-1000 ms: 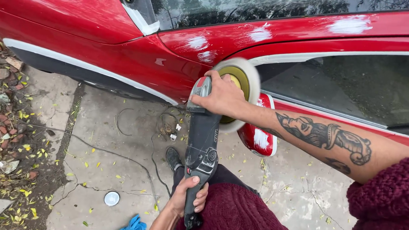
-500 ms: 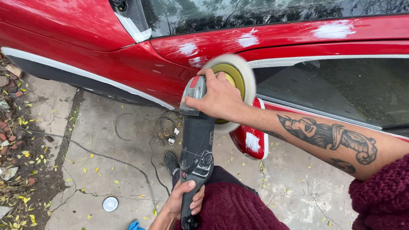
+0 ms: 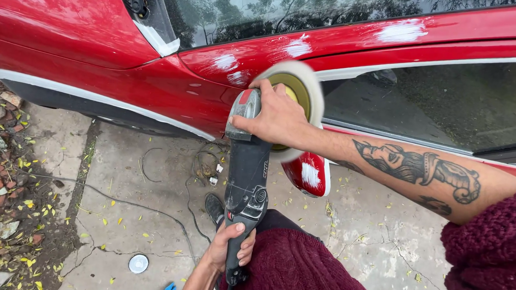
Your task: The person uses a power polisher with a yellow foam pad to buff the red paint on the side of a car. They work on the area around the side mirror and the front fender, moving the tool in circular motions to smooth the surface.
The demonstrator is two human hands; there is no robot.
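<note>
I hold the electric polisher (image 3: 246, 179) with both hands. My right hand (image 3: 276, 118) is closed over the grey head of the machine, just behind the round white polishing pad (image 3: 307, 86); my left hand (image 3: 230, 248) is wrapped around the rear handle, low near my knee. The pad stands against the red car (image 3: 156, 94), on the panel below the windshield corner, just above the side mirror (image 3: 309, 173).

As I judge it, the polishing is only partly done. White smears of compound (image 3: 399, 32) lie along the pillar toward the right, and smaller ones (image 3: 227, 62) sit beside the pad, not yet worked in. The fender to the left looks already glossy. So the strip along the pillar remains, as far as I see. The cable (image 3: 122, 200) lies across the concrete ground.
</note>
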